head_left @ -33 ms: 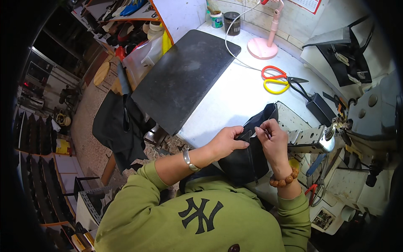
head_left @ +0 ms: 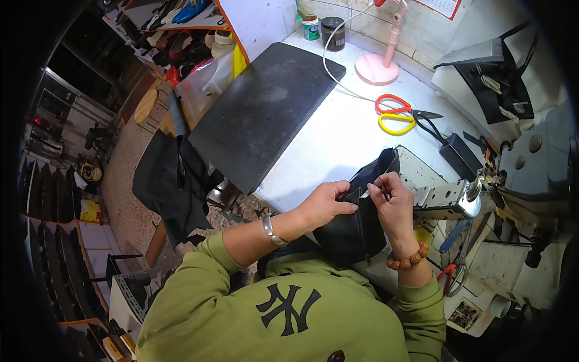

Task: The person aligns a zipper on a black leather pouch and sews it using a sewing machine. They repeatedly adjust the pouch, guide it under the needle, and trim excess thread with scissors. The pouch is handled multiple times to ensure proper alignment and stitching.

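Left hand (head_left: 329, 208): thumb and forefinger clamped on the upper edge of the black item (head_left: 344, 238), a soft, pouch-like piece.
Right hand (head_left: 393, 202): fingers curled toward the thumb at that same edge, just beside the left; a pale sliver (head_left: 365, 194) shows by the thumb tip. Whether it is pinched cannot be told.
Black item: at the near edge of the white table (head_left: 301, 160), left of the perforated metal arm (head_left: 443, 204); its underside is hidden.
Good handling: the left pinch would best stay firm and close to the right fingertips, holding the edge taut; small, controlled right-hand movements should avoid puckering the soft material.
Scissors (head_left: 417, 114): open-bladed, toward the table's right edge, with the black block (head_left: 462, 157) nearer the person.
Black board (head_left: 265, 108): laid along the table's left edge.
Lamp base (head_left: 377, 70): pink, by the far edge; two jars (head_left: 333, 34) occupy the far left corner.
Change from earlier frame: very slight; the right fingertips have shifted a little and the pale sliver shows more plainly. The left hand and surrounding objects appear unchanged.
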{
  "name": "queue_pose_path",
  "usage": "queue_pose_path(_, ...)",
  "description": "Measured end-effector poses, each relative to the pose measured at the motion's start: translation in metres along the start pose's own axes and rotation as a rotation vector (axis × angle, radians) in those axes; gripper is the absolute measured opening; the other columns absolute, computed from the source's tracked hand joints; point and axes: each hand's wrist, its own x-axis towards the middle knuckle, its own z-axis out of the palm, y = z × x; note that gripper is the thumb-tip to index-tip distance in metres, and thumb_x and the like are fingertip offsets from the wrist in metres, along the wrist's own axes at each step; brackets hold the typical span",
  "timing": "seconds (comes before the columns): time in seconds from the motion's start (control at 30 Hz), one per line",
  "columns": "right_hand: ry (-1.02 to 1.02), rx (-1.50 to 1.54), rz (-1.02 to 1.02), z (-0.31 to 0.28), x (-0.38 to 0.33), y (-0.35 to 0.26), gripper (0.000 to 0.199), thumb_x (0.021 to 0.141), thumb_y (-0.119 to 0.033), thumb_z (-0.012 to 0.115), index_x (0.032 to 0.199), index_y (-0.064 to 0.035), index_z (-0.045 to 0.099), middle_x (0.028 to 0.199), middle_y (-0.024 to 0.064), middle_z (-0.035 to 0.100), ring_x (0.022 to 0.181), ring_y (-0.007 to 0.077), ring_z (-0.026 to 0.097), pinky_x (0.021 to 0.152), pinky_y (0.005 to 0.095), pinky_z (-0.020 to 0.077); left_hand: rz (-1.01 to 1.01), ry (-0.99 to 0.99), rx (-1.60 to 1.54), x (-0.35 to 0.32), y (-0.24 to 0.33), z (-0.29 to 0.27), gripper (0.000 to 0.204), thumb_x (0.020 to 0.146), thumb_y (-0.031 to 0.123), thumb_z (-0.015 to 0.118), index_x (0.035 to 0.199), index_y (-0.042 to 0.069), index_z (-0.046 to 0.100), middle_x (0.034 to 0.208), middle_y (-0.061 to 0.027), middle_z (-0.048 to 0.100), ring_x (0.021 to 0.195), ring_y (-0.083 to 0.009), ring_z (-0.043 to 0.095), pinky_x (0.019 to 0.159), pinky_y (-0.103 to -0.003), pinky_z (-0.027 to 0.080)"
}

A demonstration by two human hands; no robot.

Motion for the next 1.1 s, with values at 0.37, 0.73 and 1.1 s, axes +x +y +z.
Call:
queue_pose_path(0.37, -0.130, 0.150, 0.059, -0.014, -0.014, -0.008, 0.025, 0.088, -0.002, 0.061, 0.112, -0.0005, 0.065, 0.072, -0.0010, 0.056, 0.066, 0.0049, 0.048, 0.062, 0.0208, 0.0429, -0.011, -0.122, -0.164, -0.012, 0.010, -0.002, 0.034, 0.089, -0.001, 0.058, 0.123, 0.002, 0.060, 0.100, 0.0024, 0.063, 0.082, -0.0045, 0.055, 0.076, -0.020, 0.046)
queue_pose_path(0.73, -0.208, 0.007, -0.071, -0.027, -0.015, -0.007, 0.025, 0.079, -0.003, 0.070, 0.101, -0.0023, 0.058, 0.071, 0.0064, 0.058, 0.061, 0.0140, 0.054, 0.060, 0.0278, 0.0463, 0.006, -0.178, -0.246, -0.007, 0.001, -0.001, 0.021, 0.088, -0.004, 0.057, 0.109, 0.001, 0.059, 0.092, 0.0029, 0.060, 0.086, -0.0039, 0.056, 0.079, -0.020, 0.046)
queue_pose_path(1.1, -0.374, -0.088, -0.026, -0.040, -0.003, -0.017, 0.031, 0.082, -0.005, 0.067, 0.111, -0.0021, 0.055, 0.068, 0.0065, 0.058, 0.061, 0.0138, 0.053, 0.059, 0.0279, 0.0449, 0.221, -0.084, 0.083, -0.008, 0.012, 0.011, 0.027, 0.089, 0.003, 0.063, 0.114, 0.003, 0.054, 0.090, 0.0019, 0.055, 0.085, -0.0049, 0.051, 0.075, -0.022, 0.043)
